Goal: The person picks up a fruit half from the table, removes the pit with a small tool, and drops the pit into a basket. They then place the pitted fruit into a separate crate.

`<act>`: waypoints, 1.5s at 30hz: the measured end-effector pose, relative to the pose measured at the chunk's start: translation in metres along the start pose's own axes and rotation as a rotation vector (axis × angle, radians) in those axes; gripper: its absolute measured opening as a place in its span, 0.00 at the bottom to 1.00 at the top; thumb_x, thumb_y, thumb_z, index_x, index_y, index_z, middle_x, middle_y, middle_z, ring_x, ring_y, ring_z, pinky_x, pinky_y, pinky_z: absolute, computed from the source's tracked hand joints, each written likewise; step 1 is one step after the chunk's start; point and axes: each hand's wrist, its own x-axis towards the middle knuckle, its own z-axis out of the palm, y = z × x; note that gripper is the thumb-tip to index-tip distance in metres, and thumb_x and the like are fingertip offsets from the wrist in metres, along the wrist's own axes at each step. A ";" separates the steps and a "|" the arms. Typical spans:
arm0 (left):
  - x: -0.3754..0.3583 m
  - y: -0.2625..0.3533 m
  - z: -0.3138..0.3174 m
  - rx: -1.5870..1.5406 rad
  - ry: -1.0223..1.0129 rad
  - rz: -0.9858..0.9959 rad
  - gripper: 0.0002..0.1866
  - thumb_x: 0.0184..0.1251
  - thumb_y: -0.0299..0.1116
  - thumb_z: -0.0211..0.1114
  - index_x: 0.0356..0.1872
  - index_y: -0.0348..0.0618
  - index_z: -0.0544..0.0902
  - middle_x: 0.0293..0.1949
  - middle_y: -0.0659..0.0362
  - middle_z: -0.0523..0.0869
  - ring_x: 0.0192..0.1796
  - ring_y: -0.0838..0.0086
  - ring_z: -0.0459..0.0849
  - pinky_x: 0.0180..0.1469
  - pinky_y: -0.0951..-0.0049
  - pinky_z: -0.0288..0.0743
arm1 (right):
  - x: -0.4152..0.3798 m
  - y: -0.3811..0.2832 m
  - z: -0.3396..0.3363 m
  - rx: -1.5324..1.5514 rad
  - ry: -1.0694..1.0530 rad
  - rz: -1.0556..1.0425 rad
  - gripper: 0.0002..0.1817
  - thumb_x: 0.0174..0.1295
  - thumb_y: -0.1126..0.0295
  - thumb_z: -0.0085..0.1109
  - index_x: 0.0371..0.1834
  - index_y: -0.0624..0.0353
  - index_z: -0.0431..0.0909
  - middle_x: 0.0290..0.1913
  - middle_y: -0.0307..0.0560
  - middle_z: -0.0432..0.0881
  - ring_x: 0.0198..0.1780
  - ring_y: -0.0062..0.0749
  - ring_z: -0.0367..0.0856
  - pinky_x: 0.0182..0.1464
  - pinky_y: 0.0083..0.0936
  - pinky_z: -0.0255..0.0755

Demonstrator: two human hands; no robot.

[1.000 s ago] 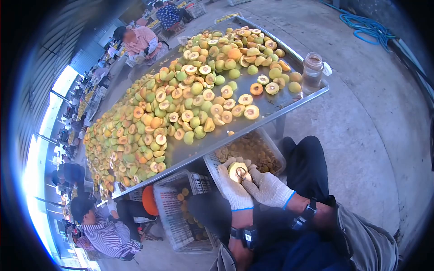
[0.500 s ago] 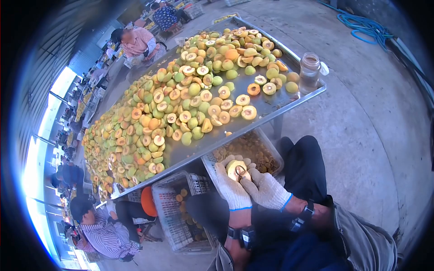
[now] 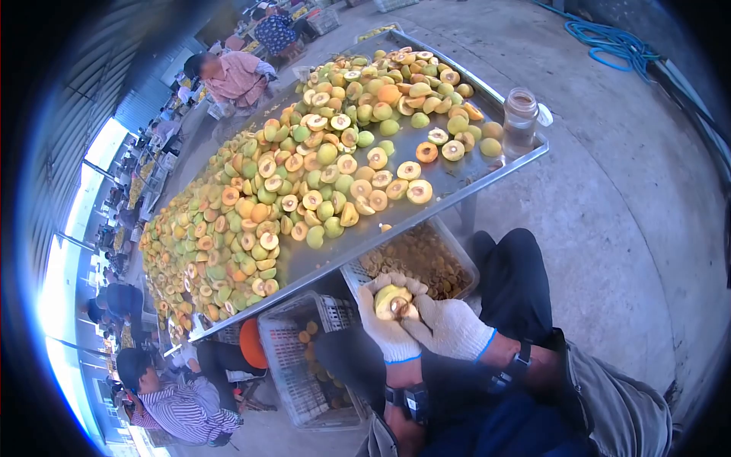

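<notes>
My left hand (image 3: 384,326), in a white knit glove, cups a halved yellow fruit (image 3: 391,299) with its pit showing. My right hand (image 3: 449,327), also gloved, presses against the fruit's cut face; whatever it holds at the pit is too small to make out. Both hands hover over a white plastic crate (image 3: 457,247) filled with brown pits. In front lies a long steel table (image 3: 335,247) heaped with halved and whole yellow-green fruit (image 3: 304,175).
A lidded jar (image 3: 521,113) stands at the table's right corner. A second white crate (image 3: 293,365) with a few fruits sits lower left. Other people work along the table's far side and at lower left. A blue hose (image 3: 609,42) lies on the concrete floor.
The fruit has turned in my left hand, its cut face now more toward me. My right fingers have shifted slightly lower at the pit.
</notes>
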 end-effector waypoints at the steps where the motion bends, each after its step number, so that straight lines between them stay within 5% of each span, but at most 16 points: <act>1: 0.000 0.001 -0.002 -0.004 -0.084 0.033 0.24 0.82 0.54 0.50 0.44 0.40 0.79 0.37 0.49 0.83 0.38 0.52 0.84 0.45 0.48 0.82 | -0.002 0.000 -0.001 -0.017 0.008 -0.061 0.21 0.75 0.50 0.55 0.44 0.60 0.79 0.26 0.58 0.84 0.29 0.58 0.86 0.33 0.50 0.79; 5: 0.004 0.004 -0.008 -0.351 -0.382 -0.071 0.25 0.83 0.54 0.47 0.38 0.45 0.82 0.35 0.51 0.83 0.37 0.54 0.81 0.41 0.49 0.77 | -0.010 0.001 0.001 -0.084 0.098 -0.181 0.20 0.72 0.50 0.61 0.45 0.57 0.81 0.29 0.52 0.85 0.29 0.54 0.86 0.32 0.44 0.79; 15: 0.007 0.007 -0.012 -0.164 -0.673 0.053 0.24 0.86 0.54 0.41 0.37 0.53 0.79 0.33 0.59 0.77 0.33 0.64 0.73 0.36 0.59 0.70 | -0.011 0.013 0.009 0.023 0.190 -0.349 0.17 0.68 0.55 0.68 0.47 0.59 0.82 0.31 0.51 0.83 0.30 0.52 0.85 0.32 0.41 0.78; 17: 0.008 0.005 -0.013 -0.145 -0.745 0.093 0.23 0.86 0.53 0.40 0.37 0.53 0.78 0.34 0.59 0.76 0.34 0.64 0.74 0.36 0.59 0.70 | -0.010 0.018 0.012 0.056 0.196 -0.386 0.31 0.65 0.54 0.70 0.63 0.66 0.77 0.30 0.55 0.84 0.29 0.56 0.85 0.33 0.44 0.79; 21: 0.007 0.004 -0.012 -0.161 -0.740 0.109 0.22 0.86 0.53 0.40 0.38 0.53 0.77 0.35 0.59 0.76 0.36 0.63 0.75 0.38 0.58 0.71 | -0.013 0.010 0.003 0.057 0.192 -0.375 0.17 0.68 0.56 0.68 0.47 0.59 0.82 0.32 0.52 0.83 0.31 0.53 0.85 0.33 0.41 0.78; 27: -0.004 0.006 -0.002 -0.104 -0.569 0.096 0.20 0.85 0.52 0.46 0.41 0.48 0.77 0.39 0.55 0.80 0.40 0.59 0.79 0.43 0.54 0.75 | -0.015 0.002 0.005 0.096 0.146 -0.211 0.16 0.70 0.55 0.65 0.43 0.59 0.81 0.30 0.55 0.82 0.31 0.56 0.85 0.33 0.45 0.78; 32: -0.018 0.002 0.009 0.139 -0.117 0.079 0.23 0.84 0.53 0.48 0.49 0.41 0.78 0.44 0.50 0.82 0.45 0.56 0.83 0.54 0.49 0.80 | -0.012 0.002 0.008 0.182 0.114 -0.048 0.16 0.73 0.59 0.60 0.46 0.63 0.76 0.26 0.63 0.83 0.28 0.61 0.85 0.31 0.49 0.78; 45: -0.018 -0.003 0.001 0.159 0.007 0.006 0.22 0.83 0.50 0.51 0.50 0.39 0.80 0.47 0.51 0.82 0.50 0.56 0.83 0.56 0.49 0.82 | -0.008 -0.009 -0.004 0.200 -0.055 0.131 0.20 0.78 0.56 0.51 0.54 0.66 0.74 0.27 0.69 0.83 0.29 0.68 0.84 0.32 0.55 0.75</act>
